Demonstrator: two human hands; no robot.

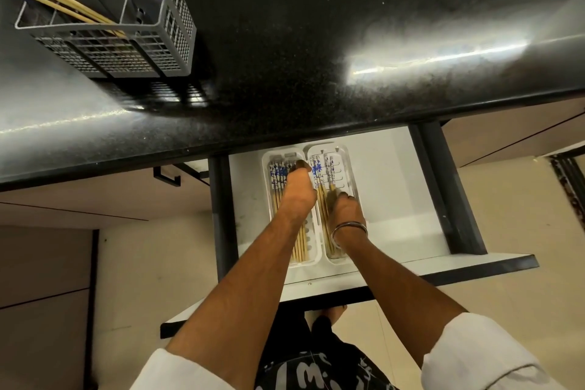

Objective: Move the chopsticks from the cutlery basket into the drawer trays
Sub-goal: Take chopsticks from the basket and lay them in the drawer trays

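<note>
A grey cutlery basket (126,54) stands at the back left of the black counter, and a few chopsticks (63,5) with blue patterned ends lean out of it to the left. Below, in the open drawer (395,193), two white trays lie side by side. The left tray (266,168) holds several chopsticks (277,174); my left hand (297,193) lies over them, its fingertips curled onto them near the patterned ends. My right hand (343,209) is over the right tray (349,168), its fingers curled down onto the chopsticks (316,168) in it.
The black counter (316,41) overhangs the back of the drawer. White drawer floor shows to the right of the trays. A dark drawer rail (443,187) runs on each side. Cabinet fronts with a black handle (166,176) sit to the left.
</note>
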